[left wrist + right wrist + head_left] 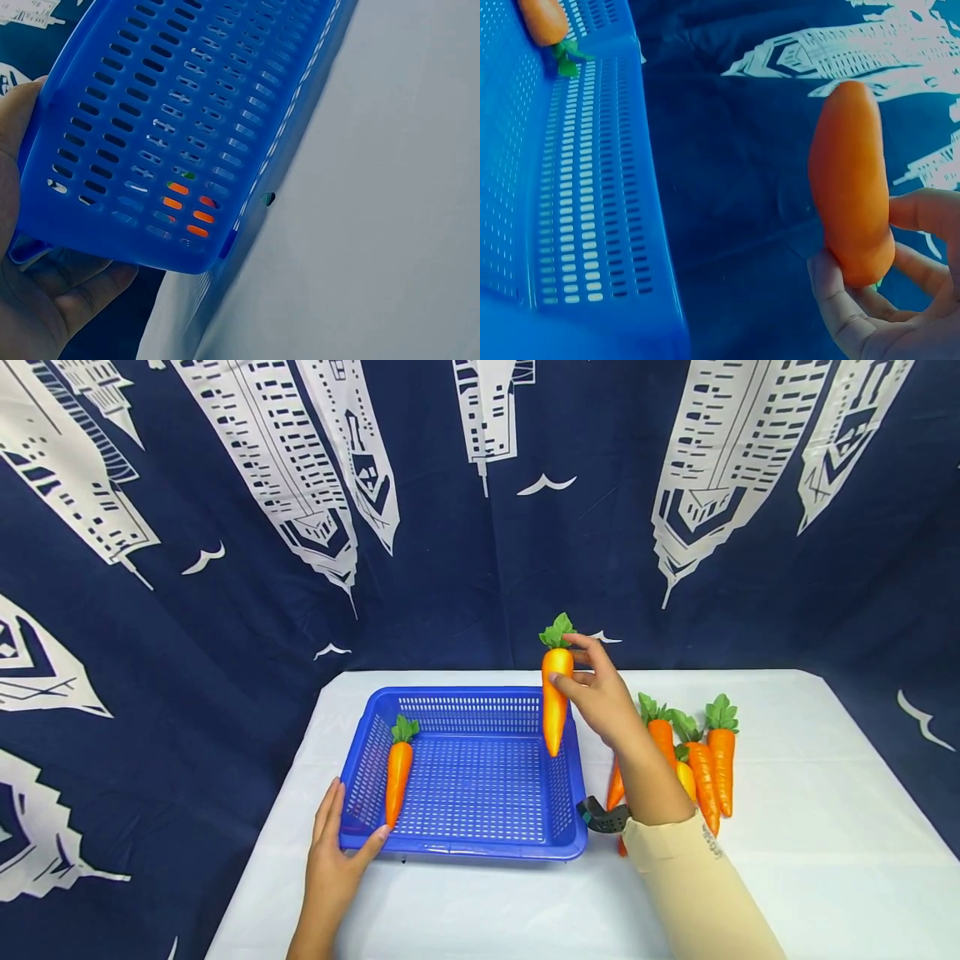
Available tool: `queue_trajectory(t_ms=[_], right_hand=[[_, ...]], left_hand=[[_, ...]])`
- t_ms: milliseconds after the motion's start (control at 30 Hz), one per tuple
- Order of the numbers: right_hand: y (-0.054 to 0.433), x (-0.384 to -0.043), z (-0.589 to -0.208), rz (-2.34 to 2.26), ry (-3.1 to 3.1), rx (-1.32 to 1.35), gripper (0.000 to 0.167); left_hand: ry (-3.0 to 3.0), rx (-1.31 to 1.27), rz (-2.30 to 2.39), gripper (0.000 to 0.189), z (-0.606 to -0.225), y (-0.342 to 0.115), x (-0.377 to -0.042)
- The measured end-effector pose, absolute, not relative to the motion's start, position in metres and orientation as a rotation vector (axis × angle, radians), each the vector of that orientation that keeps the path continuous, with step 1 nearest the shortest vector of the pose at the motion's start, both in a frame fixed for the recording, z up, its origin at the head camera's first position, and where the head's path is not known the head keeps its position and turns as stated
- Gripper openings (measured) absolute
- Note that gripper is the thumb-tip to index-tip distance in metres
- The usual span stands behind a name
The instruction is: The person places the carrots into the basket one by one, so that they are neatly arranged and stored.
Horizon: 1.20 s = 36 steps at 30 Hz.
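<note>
The right hand (603,697) grasps a carrot (553,718), with the thumb on one side and the curled fingers on the other, close to its leafy end. This carrot is held in the air, its leaves upward and its tip downward, and in the head view it appears in front of the far right corner of the basket (480,785). In the right wrist view one sees a gap between the carrot and the basket wall. How high it is above the rim, I cannot tell.

The left hand (336,843) holds the basket at the near left corner: the thumb lies on the near rim, and the fingers are bent around the left outer side.

Inside the basket, a second carrot (399,777) lies along the left part, its leaves toward the far wall and its tip just beside the left thumb. The basket stands on a white table (810,793).

To the right of the basket, several other carrots (702,772) lie together on the table, and the right forearm hides some of them partly. At the right wrist are a black band (606,817) and a cream sleeve (697,885). Behind the table hangs a dark blue cloth (487,585) with white buildings and birds
</note>
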State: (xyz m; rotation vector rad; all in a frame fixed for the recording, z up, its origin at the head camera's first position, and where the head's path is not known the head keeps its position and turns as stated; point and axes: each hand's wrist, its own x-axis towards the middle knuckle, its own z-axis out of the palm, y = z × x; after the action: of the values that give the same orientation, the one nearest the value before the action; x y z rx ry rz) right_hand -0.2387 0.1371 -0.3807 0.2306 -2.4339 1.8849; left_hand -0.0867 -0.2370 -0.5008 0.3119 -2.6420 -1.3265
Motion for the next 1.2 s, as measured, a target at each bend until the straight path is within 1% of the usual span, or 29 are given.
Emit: queue_trajectory(t_ms=[200, 567, 767, 1200], right_hand=[[0.124, -0.240, -0.381, 1.846, -2.468, 0.299, 0.048], [0.092, -0.239, -0.382, 1.792, -2.544, 0.439, 0.048], [0.074, -0.239, -0.383, 1.842, -2.598, 0.491, 0.050], [0.039, -0.243, -0.402, 1.881, -2.775, 0.633, 0.062]], left_hand=[[-2.605, 0.265, -1.335, 0.096, -0.502, -0.238, -0.087], [-2.583, 0.240, -1.341, 0.095, -0.504, -0.240, -0.087], [-2.585, 0.248, -1.333, 0.095, -0.504, -0.239, -0.088], [-2.600, 0.278, -1.315, 0.095, -0.503, -0.238, -0.087]])
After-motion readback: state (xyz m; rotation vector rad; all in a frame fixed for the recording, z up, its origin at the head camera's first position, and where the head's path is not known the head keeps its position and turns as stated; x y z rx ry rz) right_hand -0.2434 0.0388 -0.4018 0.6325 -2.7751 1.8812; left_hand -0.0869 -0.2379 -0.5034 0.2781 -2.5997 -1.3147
